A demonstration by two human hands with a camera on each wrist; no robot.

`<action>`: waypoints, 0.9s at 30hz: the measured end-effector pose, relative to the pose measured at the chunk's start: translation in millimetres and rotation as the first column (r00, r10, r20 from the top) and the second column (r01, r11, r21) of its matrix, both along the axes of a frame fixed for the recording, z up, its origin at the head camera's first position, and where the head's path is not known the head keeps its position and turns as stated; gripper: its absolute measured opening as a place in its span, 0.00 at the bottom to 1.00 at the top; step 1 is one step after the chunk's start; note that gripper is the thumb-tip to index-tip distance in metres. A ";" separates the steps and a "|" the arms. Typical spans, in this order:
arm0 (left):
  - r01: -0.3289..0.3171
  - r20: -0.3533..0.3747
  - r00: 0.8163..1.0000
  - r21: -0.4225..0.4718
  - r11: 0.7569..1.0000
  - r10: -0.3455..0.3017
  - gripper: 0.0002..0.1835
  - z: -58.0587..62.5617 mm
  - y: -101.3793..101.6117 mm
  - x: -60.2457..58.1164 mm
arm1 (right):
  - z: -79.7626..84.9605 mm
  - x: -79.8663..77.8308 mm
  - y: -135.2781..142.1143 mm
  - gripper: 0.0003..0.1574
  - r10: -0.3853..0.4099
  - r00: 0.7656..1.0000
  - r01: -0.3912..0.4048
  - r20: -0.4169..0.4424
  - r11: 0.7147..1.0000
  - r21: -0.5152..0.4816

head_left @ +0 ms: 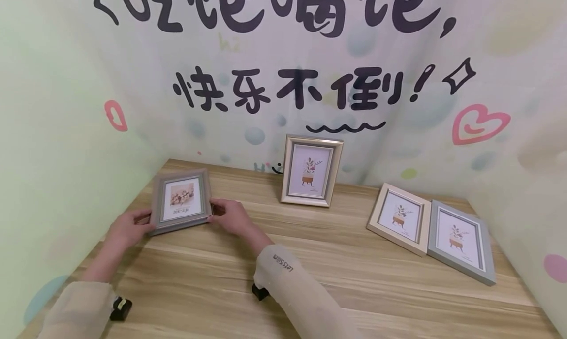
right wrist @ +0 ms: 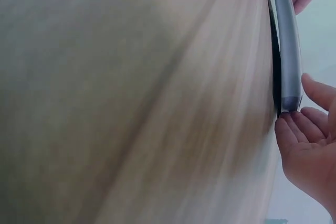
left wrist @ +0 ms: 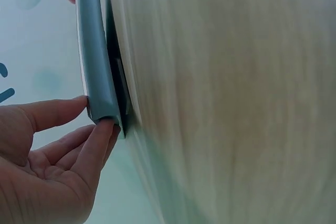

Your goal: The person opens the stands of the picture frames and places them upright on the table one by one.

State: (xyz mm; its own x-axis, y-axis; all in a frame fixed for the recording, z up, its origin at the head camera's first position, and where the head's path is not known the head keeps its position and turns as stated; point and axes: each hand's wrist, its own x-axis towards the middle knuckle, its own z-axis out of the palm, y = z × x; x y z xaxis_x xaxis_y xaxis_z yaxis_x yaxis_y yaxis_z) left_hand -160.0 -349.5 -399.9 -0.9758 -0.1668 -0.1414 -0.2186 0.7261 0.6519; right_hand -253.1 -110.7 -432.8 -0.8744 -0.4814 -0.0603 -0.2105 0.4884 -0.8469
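A grey-brown picture frame (head_left: 181, 201) with a small photo and lettering leans back at the left end of the table. My left hand (head_left: 128, 227) grips its lower left side; in the left wrist view, the left hand (left wrist: 58, 166) has its thumb at the front edge and fingers against the side. On the opposite side, my right hand (head_left: 231, 216) holds the frame's lower right edge. The right wrist view shows the right hand (right wrist: 310, 140) with thumb and fingers about the frame's corner (right wrist: 289, 77). A dark strip, perhaps the backing or stand, shows behind the frame.
A gold-toned picture frame (head_left: 312, 171) stands at the back middle of the wooden table (head_left: 212, 290). To the right, a beige frame (head_left: 398, 218) and a grey-blue frame (head_left: 460, 240) stand touching. A printed cloth backdrop (head_left: 248, 48) rises behind and on both sides.
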 end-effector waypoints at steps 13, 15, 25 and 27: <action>-0.009 -0.110 0.994 0.050 0.999 0.015 0.32 7.3 19.4 1.3 | 16.5 0.1 17.7 0.24 -0.158 0.986 0.146 -0.046 0.969 -0.200; -0.019 -0.132 0.991 0.077 0.997 0.029 0.32 10.3 24.9 0.3 | 21.3 0.0 21.2 0.24 -0.183 0.982 0.165 -0.048 0.954 -0.252; -0.057 -0.422 0.903 0.076 0.995 0.084 0.31 16.1 62.7 -2.1 | 36.7 -2.2 44.1 0.27 -0.310 0.950 0.276 -0.040 0.892 -0.358; -0.060 -0.492 0.867 0.048 0.997 0.076 0.31 15.1 70.1 -1.9 | 39.4 -2.7 50.2 0.27 -0.343 0.937 0.302 -0.060 0.885 -0.354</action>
